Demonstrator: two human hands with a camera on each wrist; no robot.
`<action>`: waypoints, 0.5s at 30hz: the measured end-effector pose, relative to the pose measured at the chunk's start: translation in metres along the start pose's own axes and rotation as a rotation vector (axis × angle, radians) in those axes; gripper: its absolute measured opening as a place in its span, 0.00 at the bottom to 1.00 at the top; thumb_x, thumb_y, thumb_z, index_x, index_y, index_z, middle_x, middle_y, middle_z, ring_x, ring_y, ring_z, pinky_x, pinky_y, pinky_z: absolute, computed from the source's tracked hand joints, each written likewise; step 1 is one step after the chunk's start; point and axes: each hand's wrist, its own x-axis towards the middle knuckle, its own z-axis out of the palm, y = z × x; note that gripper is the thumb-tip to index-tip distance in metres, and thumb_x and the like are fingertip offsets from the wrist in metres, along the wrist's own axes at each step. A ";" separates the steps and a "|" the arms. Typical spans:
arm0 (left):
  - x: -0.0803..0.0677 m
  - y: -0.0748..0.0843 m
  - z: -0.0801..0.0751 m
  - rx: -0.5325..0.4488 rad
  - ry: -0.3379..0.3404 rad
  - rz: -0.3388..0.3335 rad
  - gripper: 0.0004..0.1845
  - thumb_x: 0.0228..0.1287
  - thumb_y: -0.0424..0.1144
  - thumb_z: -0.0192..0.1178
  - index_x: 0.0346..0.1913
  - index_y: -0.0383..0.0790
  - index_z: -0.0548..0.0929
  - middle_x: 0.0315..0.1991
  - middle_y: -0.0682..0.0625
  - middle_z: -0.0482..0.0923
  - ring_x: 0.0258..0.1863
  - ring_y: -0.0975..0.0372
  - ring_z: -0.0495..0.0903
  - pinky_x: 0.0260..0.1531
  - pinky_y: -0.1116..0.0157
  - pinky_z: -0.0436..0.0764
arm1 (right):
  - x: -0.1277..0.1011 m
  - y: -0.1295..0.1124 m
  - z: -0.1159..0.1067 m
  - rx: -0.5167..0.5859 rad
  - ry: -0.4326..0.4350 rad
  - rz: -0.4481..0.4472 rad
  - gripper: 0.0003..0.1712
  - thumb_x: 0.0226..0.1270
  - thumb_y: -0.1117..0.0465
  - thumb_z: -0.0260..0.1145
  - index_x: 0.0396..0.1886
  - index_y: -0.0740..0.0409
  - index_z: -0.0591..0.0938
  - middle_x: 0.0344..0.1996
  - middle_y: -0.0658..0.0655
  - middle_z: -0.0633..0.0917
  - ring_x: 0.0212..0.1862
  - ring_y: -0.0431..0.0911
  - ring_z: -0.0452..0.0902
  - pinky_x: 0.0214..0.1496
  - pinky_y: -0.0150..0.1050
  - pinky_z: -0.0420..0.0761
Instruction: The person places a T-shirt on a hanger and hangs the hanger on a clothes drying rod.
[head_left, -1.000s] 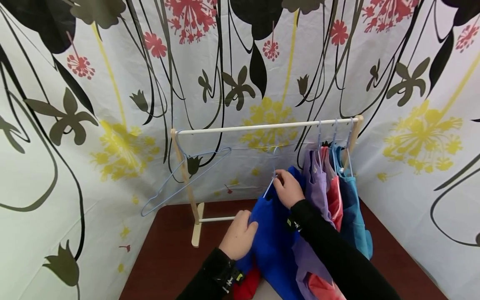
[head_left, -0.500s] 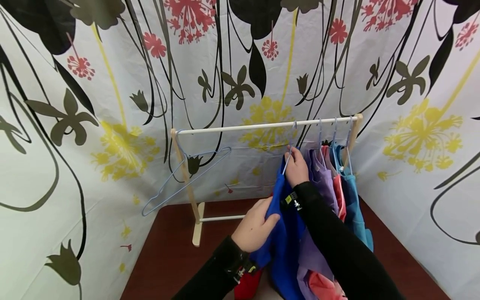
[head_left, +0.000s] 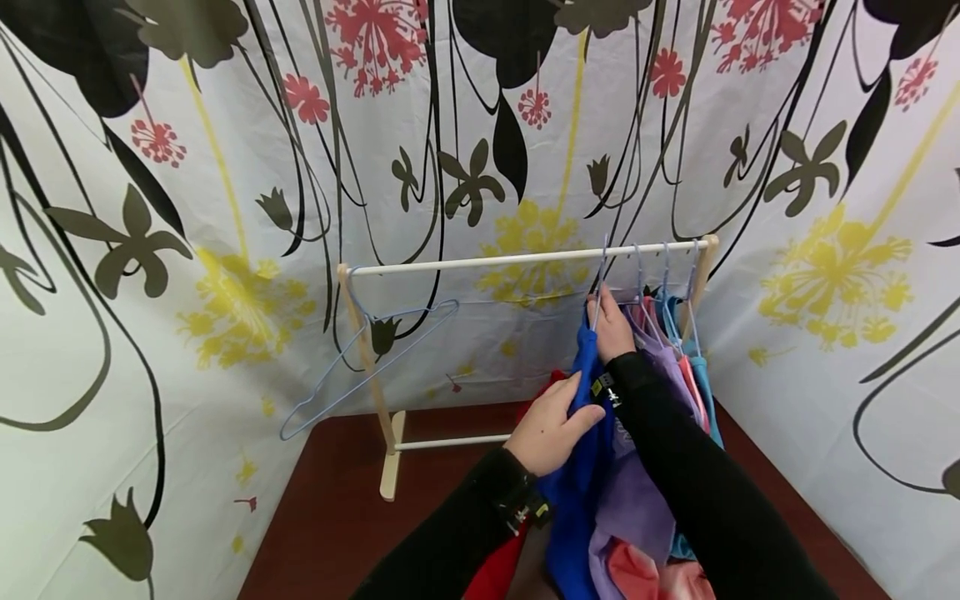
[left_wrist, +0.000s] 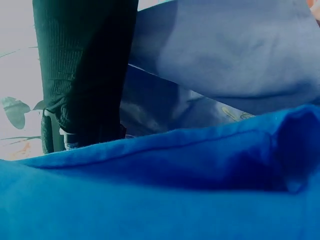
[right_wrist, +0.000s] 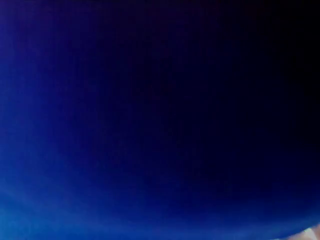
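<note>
A royal-blue garment (head_left: 573, 492) hangs on a light-blue hanger (head_left: 597, 304), whose hook is at the rack's white rod. My right hand (head_left: 613, 333) holds this hanger near its neck, with the hanger's slanting arm crossing in front of the fingers. Lower down, my left hand (head_left: 551, 429) rests against the side of the blue garment, fingers extended and thumb spread. Close-up blue cloth (left_wrist: 175, 200) fills the bottom of the left wrist view. The right wrist view shows mostly dark blue cloth (right_wrist: 75, 175), which hides the right hand's grip.
Purple, coral and teal clothes (head_left: 671, 367) hang at the right end of the wooden rack (head_left: 480, 264). A bare blue hanger (head_left: 367, 371) hangs at its left end. Red cloth (head_left: 498, 567) shows below the left forearm. The dark red table (head_left: 322, 517) meets a flower-printed curtain.
Both hands have shifted right with the blue garment. Its hanger's hook has gone from below the rod up to it, and then right toward the other clothes.
</note>
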 end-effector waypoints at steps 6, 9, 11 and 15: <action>0.003 -0.006 0.011 0.045 -0.052 -0.045 0.35 0.80 0.56 0.47 0.81 0.46 0.52 0.75 0.47 0.61 0.72 0.61 0.62 0.67 0.58 0.68 | -0.009 0.017 -0.004 -0.041 -0.033 0.018 0.33 0.84 0.56 0.41 0.82 0.59 0.49 0.72 0.71 0.67 0.74 0.63 0.58 0.75 0.54 0.54; -0.002 -0.011 0.009 0.083 -0.058 -0.081 0.37 0.80 0.57 0.46 0.81 0.44 0.53 0.76 0.48 0.59 0.74 0.61 0.60 0.69 0.57 0.65 | -0.017 0.019 -0.005 -0.008 -0.022 0.040 0.33 0.82 0.59 0.42 0.82 0.58 0.50 0.71 0.70 0.69 0.72 0.62 0.62 0.73 0.54 0.59; -0.008 -0.014 0.005 0.120 -0.046 -0.102 0.37 0.79 0.59 0.45 0.80 0.43 0.54 0.76 0.48 0.59 0.73 0.60 0.61 0.69 0.57 0.64 | -0.023 0.016 -0.006 0.021 0.002 0.039 0.33 0.80 0.61 0.43 0.82 0.58 0.53 0.70 0.70 0.70 0.69 0.62 0.66 0.70 0.56 0.64; -0.021 -0.022 -0.012 0.223 -0.006 -0.109 0.36 0.79 0.62 0.43 0.79 0.43 0.60 0.75 0.47 0.63 0.73 0.57 0.63 0.69 0.55 0.64 | -0.035 0.002 -0.009 0.073 0.073 -0.009 0.30 0.79 0.64 0.47 0.78 0.59 0.61 0.65 0.68 0.74 0.63 0.59 0.71 0.63 0.53 0.70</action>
